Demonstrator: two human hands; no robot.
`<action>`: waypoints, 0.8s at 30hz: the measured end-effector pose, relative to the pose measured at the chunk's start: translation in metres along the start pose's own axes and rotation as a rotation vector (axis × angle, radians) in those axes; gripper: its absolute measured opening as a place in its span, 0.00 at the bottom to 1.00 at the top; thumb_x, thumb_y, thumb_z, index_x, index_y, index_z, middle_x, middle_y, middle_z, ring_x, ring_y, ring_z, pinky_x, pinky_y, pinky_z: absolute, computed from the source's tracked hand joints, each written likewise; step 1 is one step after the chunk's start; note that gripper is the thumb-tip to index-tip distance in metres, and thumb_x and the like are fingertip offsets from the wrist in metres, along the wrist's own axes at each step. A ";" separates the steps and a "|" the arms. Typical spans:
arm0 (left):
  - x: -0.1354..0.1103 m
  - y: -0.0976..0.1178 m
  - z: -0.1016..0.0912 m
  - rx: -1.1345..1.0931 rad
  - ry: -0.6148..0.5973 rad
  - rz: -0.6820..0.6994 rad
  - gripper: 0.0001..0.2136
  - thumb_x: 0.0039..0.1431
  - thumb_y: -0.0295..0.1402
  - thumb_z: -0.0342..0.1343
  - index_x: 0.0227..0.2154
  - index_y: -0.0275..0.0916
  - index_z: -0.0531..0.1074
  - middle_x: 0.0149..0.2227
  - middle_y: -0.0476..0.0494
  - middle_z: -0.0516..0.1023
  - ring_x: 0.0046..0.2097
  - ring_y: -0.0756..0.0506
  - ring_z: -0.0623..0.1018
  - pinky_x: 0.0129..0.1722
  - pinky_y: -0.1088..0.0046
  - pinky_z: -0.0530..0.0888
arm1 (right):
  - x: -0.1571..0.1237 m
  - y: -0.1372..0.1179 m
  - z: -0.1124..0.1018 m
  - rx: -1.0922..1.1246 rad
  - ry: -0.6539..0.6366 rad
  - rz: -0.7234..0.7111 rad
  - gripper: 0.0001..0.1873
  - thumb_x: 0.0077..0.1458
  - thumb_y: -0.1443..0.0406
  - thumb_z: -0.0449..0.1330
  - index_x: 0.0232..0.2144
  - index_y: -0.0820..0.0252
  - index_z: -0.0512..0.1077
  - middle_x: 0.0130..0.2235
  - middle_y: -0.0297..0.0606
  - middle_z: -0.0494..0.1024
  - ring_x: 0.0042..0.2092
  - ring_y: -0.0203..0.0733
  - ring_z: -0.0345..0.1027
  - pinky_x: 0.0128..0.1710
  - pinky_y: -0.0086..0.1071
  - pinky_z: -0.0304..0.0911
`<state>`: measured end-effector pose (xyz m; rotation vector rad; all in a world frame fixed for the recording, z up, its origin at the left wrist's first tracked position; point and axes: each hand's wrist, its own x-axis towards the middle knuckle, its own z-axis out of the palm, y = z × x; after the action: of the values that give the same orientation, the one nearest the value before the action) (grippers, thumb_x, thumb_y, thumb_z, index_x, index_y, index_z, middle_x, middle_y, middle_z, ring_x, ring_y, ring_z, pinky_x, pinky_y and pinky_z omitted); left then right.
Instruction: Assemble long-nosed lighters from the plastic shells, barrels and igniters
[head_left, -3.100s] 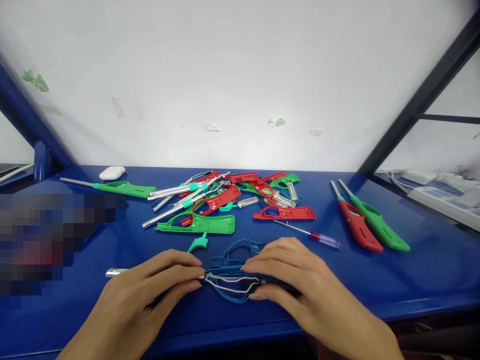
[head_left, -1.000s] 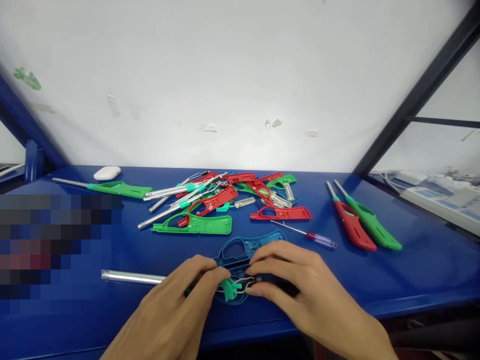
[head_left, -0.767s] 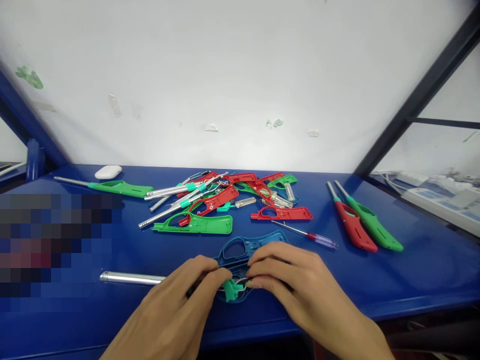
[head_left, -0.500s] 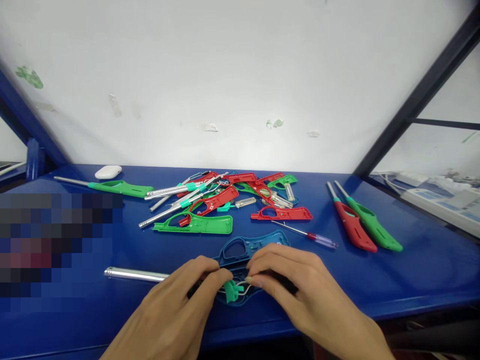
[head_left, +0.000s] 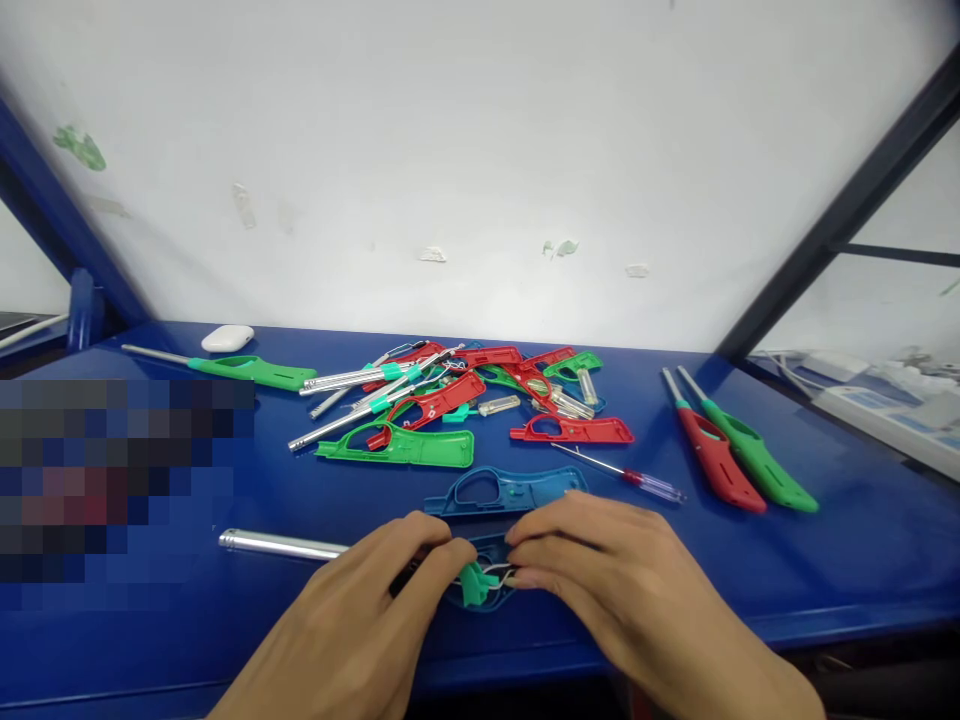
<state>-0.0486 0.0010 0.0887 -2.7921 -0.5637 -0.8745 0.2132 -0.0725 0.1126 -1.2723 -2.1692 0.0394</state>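
My left hand (head_left: 375, 615) is closed around the near blue half-shell (head_left: 487, 606) of an opened gas lighter, where the metal tube (head_left: 281, 543) enters it. Beside my left fingertips is the green trigger (head_left: 475, 583), with a thin white wire (head_left: 501, 570) running from it. My right hand (head_left: 622, 560) has its thumb and fingers pinched together at that wire, over the right part of the shell. The palm hides the shell's right end. Just behind both hands lies the matching blue half-shell (head_left: 544, 490), its inner side up.
Red and green half-shells (head_left: 427, 448), metal tubes (head_left: 337, 420) and clear fuel tanks (head_left: 499, 405) are heaped behind. A screwdriver (head_left: 649, 485) lies right of centre. Assembled lighters (head_left: 731, 475) lie at right, another (head_left: 251, 371) at left near a white case (head_left: 228, 338).
The camera view has shifted slightly. My right fingers have closed in at the wire, and the far blue half-shell now shows more fully behind the hands. My left hand keeps its grip.
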 end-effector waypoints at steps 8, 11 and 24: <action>0.000 0.002 -0.001 -0.014 0.001 -0.012 0.24 0.65 0.18 0.44 0.57 0.43 0.75 0.51 0.44 0.84 0.50 0.46 0.86 0.54 0.73 0.82 | -0.005 -0.003 0.008 -0.039 0.071 -0.019 0.15 0.80 0.64 0.52 0.44 0.56 0.79 0.46 0.34 0.87 0.42 0.38 0.83 0.46 0.30 0.75; 0.000 0.002 -0.002 -0.030 0.002 -0.023 0.24 0.66 0.18 0.44 0.57 0.43 0.74 0.51 0.44 0.83 0.50 0.46 0.86 0.54 0.73 0.81 | -0.011 -0.003 0.010 -0.062 0.039 -0.009 0.14 0.79 0.69 0.50 0.50 0.55 0.76 0.50 0.35 0.86 0.46 0.40 0.82 0.48 0.32 0.74; -0.002 0.002 -0.001 -0.085 -0.035 -0.049 0.25 0.65 0.17 0.45 0.59 0.43 0.73 0.51 0.45 0.83 0.51 0.47 0.85 0.54 0.74 0.81 | 0.002 -0.016 -0.004 -0.338 -0.084 -0.150 0.21 0.73 0.79 0.46 0.46 0.61 0.78 0.46 0.39 0.85 0.41 0.43 0.81 0.45 0.33 0.79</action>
<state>-0.0499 -0.0018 0.0877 -2.8866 -0.6173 -0.8813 0.2023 -0.0809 0.1222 -1.3014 -2.4103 -0.3552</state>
